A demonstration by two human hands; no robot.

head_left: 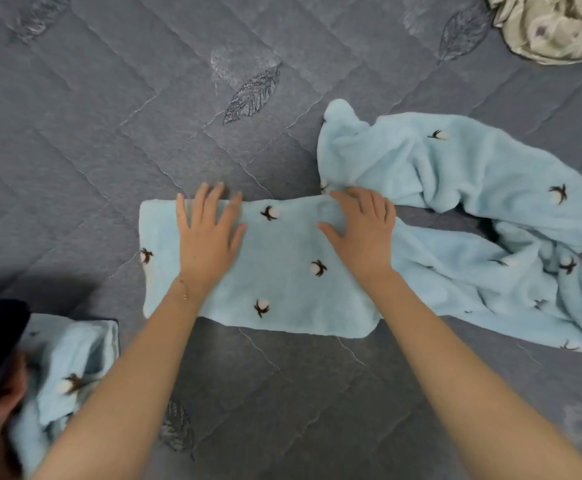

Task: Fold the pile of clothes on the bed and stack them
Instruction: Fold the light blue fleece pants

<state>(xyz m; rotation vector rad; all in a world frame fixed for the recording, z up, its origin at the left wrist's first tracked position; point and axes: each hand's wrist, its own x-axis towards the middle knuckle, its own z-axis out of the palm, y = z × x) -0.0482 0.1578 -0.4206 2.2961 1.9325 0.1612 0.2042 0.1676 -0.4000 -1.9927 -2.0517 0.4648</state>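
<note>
the left hand (210,233) is pressing the flat part of the blue garment (282,271) on the bed (109,133), fingers (201,206) spread; the right hand (362,230) is resting on its far edge, fingers bent, a pinch i cannot tell. its bunched right part is risking dragging the fold askew.

We press our left hand (208,233) flat, fingers spread, on the smoothed section of the pale blue fleece garment (282,271). Our right hand (362,230) rests at its far edge, beside the crumpled remainder. The garment lies on the grey quilted bed (109,133).
</note>
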